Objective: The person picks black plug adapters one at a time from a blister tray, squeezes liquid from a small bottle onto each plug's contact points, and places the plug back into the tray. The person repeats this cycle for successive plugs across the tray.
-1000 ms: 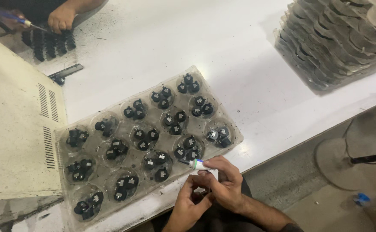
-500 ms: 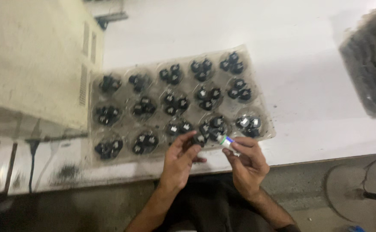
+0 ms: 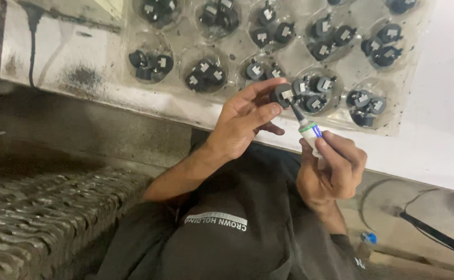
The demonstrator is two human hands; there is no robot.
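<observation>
Left hand [image 3: 242,122] pinched around a small round black plastic part with a pale square centre [image 3: 282,95], thumb and fingertips clamped on its rim, held just over the near edge of a clear, glossy moulded plastic tray [image 3: 419,67]. Right hand [image 3: 333,168] curled tight on a small white squeeze bottle with a green and blue band and a slim dark nozzle [image 3: 308,128], nozzle tip touching the part's underside. Tray dimpled into shallow round cups, each holding clusters of matching black parts [image 3: 206,74], resting on a smooth white tabletop [image 3: 445,140] with a scuffed, grimy front edge; hands close together, joined only through bottle and part.
</observation>
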